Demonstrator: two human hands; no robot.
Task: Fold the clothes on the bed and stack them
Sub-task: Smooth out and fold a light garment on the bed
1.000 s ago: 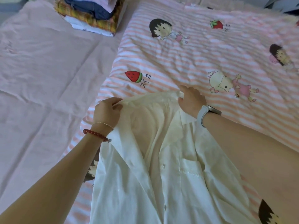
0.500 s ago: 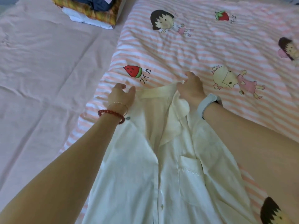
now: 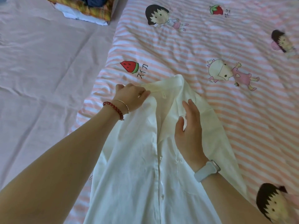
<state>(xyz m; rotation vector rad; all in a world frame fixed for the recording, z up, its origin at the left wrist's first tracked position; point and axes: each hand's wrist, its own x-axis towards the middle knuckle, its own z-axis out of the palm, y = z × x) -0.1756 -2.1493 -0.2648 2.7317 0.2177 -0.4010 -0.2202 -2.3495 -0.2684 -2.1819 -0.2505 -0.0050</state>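
A white button-up shirt (image 3: 137, 167) lies front side up on the striped cartoon quilt (image 3: 210, 50), collar pointing away from me. My left hand (image 3: 131, 97), with a red bead bracelet on its wrist, pinches the collar at the shirt's left shoulder. My right hand (image 3: 189, 131), a pale watch band on its wrist, hovers with straight fingers over the right collar flap and chest pocket, holding nothing. A stack of folded clothes (image 3: 87, 10) sits at the top left.
The pink bed sheet (image 3: 40, 70) stretches out to the left of the quilt, wrinkled and bare. The stack of folded clothes shows a plaid piece, a white piece and dark fabric on top.
My right hand has let go of the collar and drawn back toward me with its fingers straight. My left hand has closed on the collar's left end. The collar now lies further up.
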